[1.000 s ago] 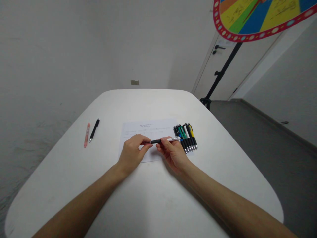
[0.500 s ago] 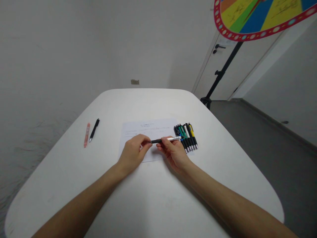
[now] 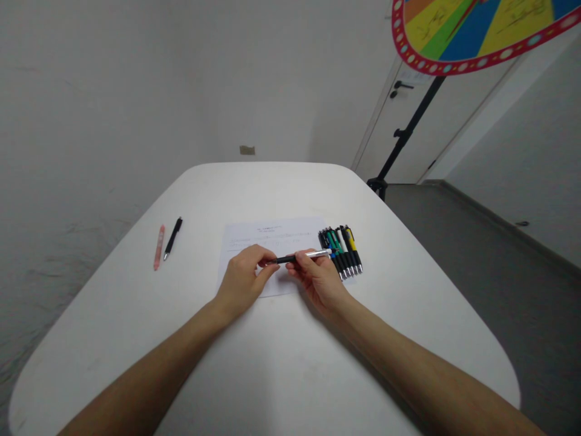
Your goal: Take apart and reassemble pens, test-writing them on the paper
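Observation:
Both my hands hold one pen (image 3: 299,257) level over a printed sheet of paper (image 3: 272,239) on the white table (image 3: 272,363). My left hand (image 3: 245,280) pinches the pen's black tip end. My right hand (image 3: 318,281) grips its white barrel, fingers curled around it. Just right of my right hand lies a row of several pens (image 3: 342,249) with black grips and coloured barrels, side by side.
A black pen (image 3: 173,237) and a pink pen (image 3: 158,247) lie apart at the table's left. A colourful prize wheel (image 3: 476,30) on a black stand (image 3: 402,142) stands at the back right, in front of a white door. Grey floor lies to the right.

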Demonstrator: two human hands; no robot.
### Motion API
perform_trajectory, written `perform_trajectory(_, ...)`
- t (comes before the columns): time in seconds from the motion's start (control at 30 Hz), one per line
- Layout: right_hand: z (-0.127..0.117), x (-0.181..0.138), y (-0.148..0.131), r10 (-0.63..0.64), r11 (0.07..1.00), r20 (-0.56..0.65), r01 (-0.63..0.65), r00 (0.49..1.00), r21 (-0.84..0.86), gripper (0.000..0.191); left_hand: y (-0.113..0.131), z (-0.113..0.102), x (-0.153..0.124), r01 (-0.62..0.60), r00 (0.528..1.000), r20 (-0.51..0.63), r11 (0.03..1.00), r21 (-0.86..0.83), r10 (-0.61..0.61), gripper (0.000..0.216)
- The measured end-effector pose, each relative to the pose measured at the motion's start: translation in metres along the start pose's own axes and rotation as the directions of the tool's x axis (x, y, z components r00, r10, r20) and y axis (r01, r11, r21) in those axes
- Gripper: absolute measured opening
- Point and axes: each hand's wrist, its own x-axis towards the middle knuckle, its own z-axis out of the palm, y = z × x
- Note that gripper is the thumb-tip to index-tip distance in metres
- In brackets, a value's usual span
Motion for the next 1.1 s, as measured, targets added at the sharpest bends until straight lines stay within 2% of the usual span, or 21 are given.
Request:
perform_trajectory(0.07,0.0,0.0,0.0,0.004,1.0,0.008,-0.004,1.0,0.0,0.038,-0.001,0.0,0.0,0.018,1.0,-0.004,1.0,-0.021,-0.018,0.013)
perform_trajectory(0.23,-0.001,0.001,0.0,-0.002,1.0,0.003,0.002,1.0,-0.011,0.037,-0.001,0.0,0.001,0.104,0.985,0.141,0.994,-0.012,-0.102,0.032)
perform_trajectory(0.43,-0.002,0.002,-0.001,-0.006,1.0,-0.012,0.005,1.0,-0.02,0.038,0.001,-0.001,-0.002,-0.003,1.0,-0.001,0.999,0.039,0.003,0.011)
perform_trajectory(0.67,-0.001,0.001,-0.002,-0.022,0.998,-0.019,0.021,1.0,-0.055,0.04,0.0,-0.001,0.001,0.017,0.991,0.134,0.993,0.113,-0.032,0.026)
perform_trajectory(0.9,-0.002,0.003,0.0,-0.048,0.993,-0.073,0.039,0.996,-0.111,0.039,-0.001,0.003,-0.002,-0.091,0.994,0.086,0.971,0.221,0.073,0.018)
perform_trajectory(1.0,0.001,0.003,-0.003,-0.083,0.996,-0.038,0.081,0.996,-0.043,0.034,-0.002,0.005,-0.004,-0.099,0.992,0.093,0.971,0.216,0.081,0.014)
perform_trajectory(1.1,0.003,0.004,-0.013,-0.095,0.986,-0.026,0.097,0.995,0.135,0.024,-0.002,0.006,-0.005,-0.098,0.988,0.134,0.973,0.208,0.071,0.011)
